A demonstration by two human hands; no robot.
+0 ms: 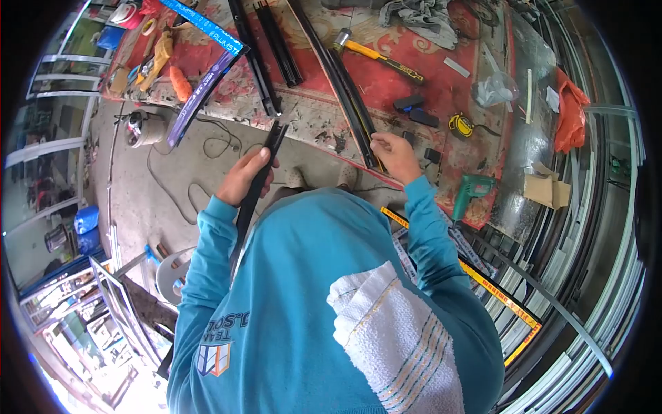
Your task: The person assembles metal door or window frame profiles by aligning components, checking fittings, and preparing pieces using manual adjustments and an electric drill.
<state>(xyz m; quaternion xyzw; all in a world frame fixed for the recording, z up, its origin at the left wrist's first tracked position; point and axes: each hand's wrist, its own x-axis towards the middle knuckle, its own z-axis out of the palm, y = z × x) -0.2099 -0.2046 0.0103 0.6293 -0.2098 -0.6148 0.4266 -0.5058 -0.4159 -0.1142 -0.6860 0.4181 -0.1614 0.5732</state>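
With the clock centred between the two hands and twelve straight ahead, the left hand (249, 174) is at nine o'clock, closed around a long black profile (261, 181) that slants down beside the blue sweatshirt (317, 276). The right hand (398, 157), toward three o'clock, has its fingertips at the near end of the black strips (353, 103) lying on the red-patterned table cover (441, 83); whether it grips them cannot be told. At one o'clock a yellow-handled hammer (380, 58) lies beyond those strips. A yellow tape measure (460, 125) sits between two and three o'clock, and a green power drill (472, 193) lies at three, near the table's edge. Blue-labelled strips (219, 67) lie toward ten.
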